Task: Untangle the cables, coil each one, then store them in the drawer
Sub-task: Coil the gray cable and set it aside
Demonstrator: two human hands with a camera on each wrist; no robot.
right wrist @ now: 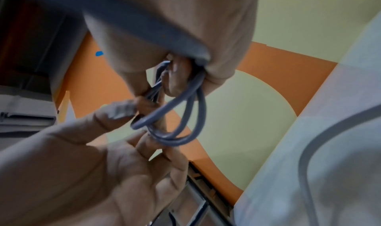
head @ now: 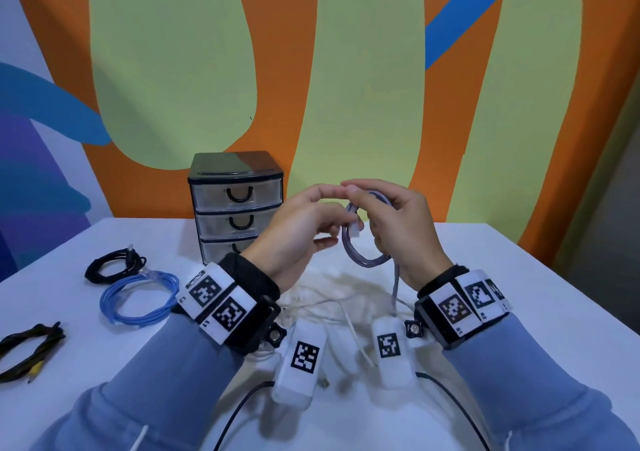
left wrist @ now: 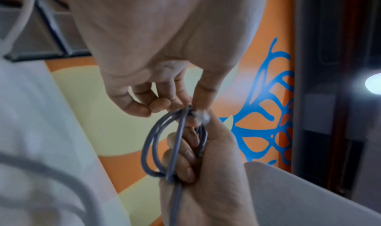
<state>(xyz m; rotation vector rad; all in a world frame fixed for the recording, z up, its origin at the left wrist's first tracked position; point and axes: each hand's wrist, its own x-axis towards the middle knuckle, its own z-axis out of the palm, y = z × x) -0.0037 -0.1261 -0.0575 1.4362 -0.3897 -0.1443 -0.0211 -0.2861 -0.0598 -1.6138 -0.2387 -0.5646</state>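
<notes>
Grey round-sheathed cable is hanging in a small coil between both hands above the white table, its loops standing roughly upright and its loose tail dropping straight down past the right wrist toward the tabletop. Nearest the body, thin white cables are lying in a loose tangle below the wrists. The right hand is curling its fingers through the loops and gripping the bundle, with the coil sitting inside the bent fingers and against the palm. The left hand is pinching the top of the coil beside a pale plastic plug, thumb and forefinger closed there, the other fingers loosely bent beneath. Left of the left hand's fingers, a coiled blue cable, a coiled black cable and a black cable with a yellow plug are lying apart on the table. Beyond the fingers, a small three-drawer plastic cabinet with clear drawer fronts and black handles is standing against the painted wall.
</notes>
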